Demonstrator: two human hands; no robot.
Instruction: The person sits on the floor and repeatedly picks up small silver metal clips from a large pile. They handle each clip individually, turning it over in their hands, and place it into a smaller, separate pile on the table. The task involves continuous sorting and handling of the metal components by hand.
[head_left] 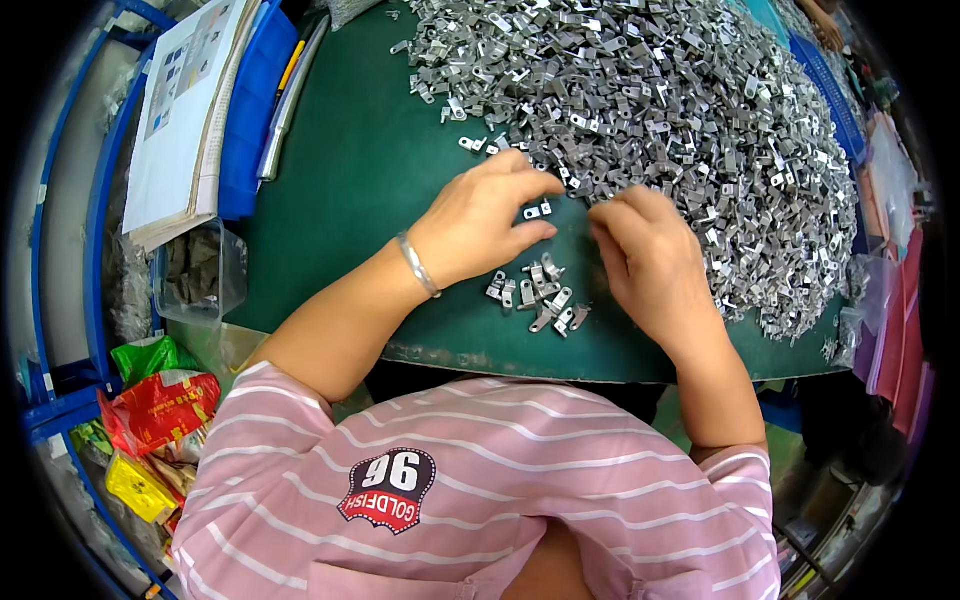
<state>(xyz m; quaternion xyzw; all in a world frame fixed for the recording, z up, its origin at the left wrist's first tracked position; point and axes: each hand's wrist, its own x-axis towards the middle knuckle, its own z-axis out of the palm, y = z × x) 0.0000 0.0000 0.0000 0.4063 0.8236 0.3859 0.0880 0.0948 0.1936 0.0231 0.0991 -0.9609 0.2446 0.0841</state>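
Note:
A large heap of small bent metal brackets (660, 110), silvery with holes in them, covers the far and right part of the green table (350, 130). My left hand (472, 215), with a silver bangle at its wrist, rests by the heap's near edge. Its thumb and fingers are apart, and a loose bracket (537, 211) lies on the table between them. My right hand (655, 262) is at the heap's near edge with its fingers curled together; whatever they may hold is hidden. Between my hands and the table's front edge lies a small group of brackets (541, 294).
Papers (185, 110) lean on a blue bin (245, 150) at the left, next to pens (292, 95). A clear plastic box (232, 265) with dark pieces stands below. Blue shelving (100, 200) and colourful packets (165, 410) are farther left. Another person's hand (826, 25) shows at the far right.

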